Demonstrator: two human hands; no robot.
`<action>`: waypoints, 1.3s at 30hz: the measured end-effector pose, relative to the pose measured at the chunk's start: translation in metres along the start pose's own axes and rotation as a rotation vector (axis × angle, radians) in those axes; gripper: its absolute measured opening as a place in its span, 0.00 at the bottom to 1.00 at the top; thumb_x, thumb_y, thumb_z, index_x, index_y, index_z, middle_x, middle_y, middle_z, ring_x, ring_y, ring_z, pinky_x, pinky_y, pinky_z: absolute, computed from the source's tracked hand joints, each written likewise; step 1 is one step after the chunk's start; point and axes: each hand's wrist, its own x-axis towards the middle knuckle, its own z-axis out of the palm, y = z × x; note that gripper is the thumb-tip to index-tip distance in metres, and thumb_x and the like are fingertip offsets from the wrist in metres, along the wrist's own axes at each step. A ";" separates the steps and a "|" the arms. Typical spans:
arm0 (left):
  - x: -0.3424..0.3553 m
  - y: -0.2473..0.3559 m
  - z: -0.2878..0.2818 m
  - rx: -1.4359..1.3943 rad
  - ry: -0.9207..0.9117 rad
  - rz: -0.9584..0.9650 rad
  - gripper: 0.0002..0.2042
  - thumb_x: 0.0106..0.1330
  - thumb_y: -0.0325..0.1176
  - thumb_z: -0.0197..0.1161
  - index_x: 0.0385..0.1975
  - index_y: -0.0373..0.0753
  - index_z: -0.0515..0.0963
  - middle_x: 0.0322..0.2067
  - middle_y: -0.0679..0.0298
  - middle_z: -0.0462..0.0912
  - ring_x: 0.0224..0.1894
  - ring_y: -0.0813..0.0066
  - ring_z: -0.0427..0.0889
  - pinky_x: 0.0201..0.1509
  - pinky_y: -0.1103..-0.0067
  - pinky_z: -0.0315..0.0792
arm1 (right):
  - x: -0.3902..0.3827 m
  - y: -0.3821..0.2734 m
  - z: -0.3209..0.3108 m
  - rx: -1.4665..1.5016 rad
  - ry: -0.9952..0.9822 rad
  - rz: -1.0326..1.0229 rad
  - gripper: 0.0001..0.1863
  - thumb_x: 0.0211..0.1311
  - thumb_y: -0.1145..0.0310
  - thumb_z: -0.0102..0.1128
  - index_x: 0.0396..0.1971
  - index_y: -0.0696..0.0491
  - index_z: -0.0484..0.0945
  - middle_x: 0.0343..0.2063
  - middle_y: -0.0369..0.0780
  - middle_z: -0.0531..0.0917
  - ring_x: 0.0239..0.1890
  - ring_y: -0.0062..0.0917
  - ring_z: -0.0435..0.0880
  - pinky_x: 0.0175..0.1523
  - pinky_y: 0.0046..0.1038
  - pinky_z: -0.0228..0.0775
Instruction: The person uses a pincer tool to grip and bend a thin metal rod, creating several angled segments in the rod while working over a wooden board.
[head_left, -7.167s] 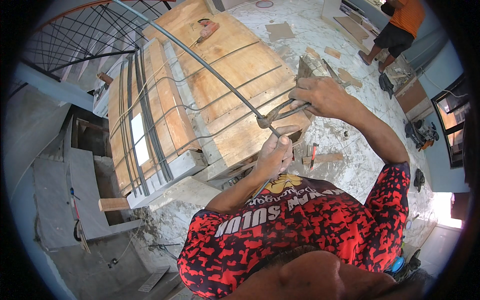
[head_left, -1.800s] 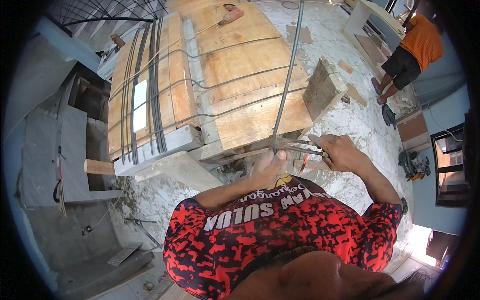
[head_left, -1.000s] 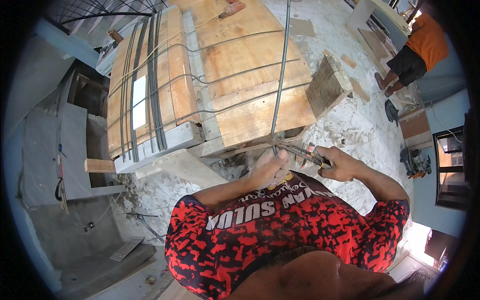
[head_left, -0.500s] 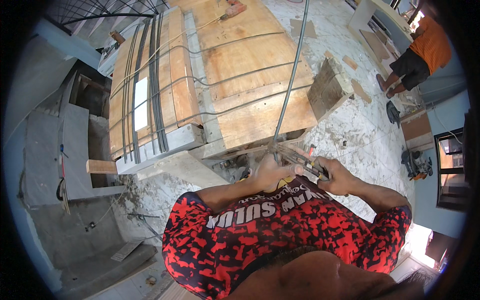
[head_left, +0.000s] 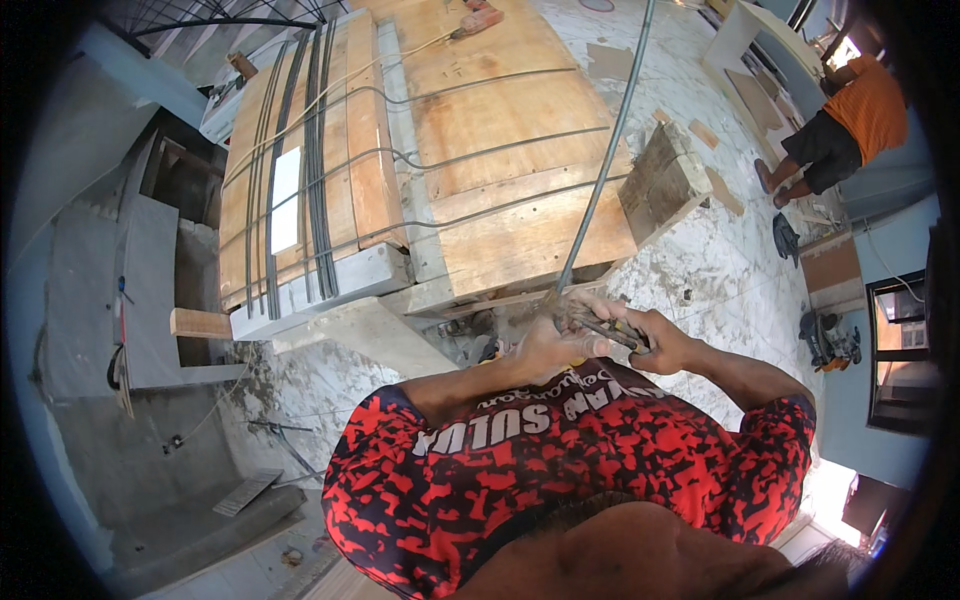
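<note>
My left hand [head_left: 552, 348] is closed round the lower end of a long metal rod [head_left: 605, 175], in front of my red-and-black shirt. The rod slants up and rightward past the plywood platform [head_left: 480, 260]. At its lower end is a dark, long-handled hand tool [head_left: 615, 330], resembling pliers or a cutter, with yellow on its handles; its jaws are partly hidden by fingers. My right hand [head_left: 663, 343] grips those handles, a short way right of my left hand. Several bent wires or thin bars [head_left: 320, 255] lie across the platform.
A red drill [head_left: 475, 22] with a pale cord lies on the platform. A co-worker in orange [head_left: 865, 110] stands at upper right. An angled board [head_left: 665, 180] juts from the platform's right. A grey concrete counter [head_left: 140, 290] is at left, a machine [head_left: 830, 340] beside the right wall.
Since the earliest frame, both hands have come lower and the rod has swung upright, then tilted rightward. In the last second, the rod leans further right and my hands have drawn closer together.
</note>
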 end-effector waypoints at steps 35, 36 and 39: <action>0.081 0.060 -0.040 0.511 0.279 0.061 0.14 0.60 0.40 0.65 0.24 0.35 0.73 0.19 0.63 0.77 0.24 0.77 0.78 0.26 0.79 0.72 | 0.079 0.037 0.050 0.493 0.428 -0.054 0.14 0.43 0.73 0.56 0.34 0.55 0.70 0.26 0.31 0.69 0.30 0.15 0.67 0.37 0.18 0.60; 0.086 0.057 -0.041 0.535 0.282 0.109 0.15 0.61 0.41 0.65 0.26 0.35 0.72 0.19 0.63 0.77 0.24 0.77 0.78 0.26 0.80 0.72 | 0.078 0.027 0.041 0.511 0.412 -0.022 0.14 0.42 0.73 0.56 0.33 0.55 0.70 0.25 0.30 0.69 0.28 0.14 0.67 0.35 0.17 0.59; 0.104 0.056 -0.032 0.453 0.209 0.172 0.19 0.62 0.44 0.64 0.34 0.33 0.67 0.21 0.65 0.75 0.23 0.79 0.76 0.25 0.82 0.71 | 0.072 0.012 0.013 0.516 0.393 0.030 0.13 0.40 0.73 0.57 0.31 0.53 0.69 0.23 0.29 0.68 0.25 0.13 0.65 0.32 0.17 0.57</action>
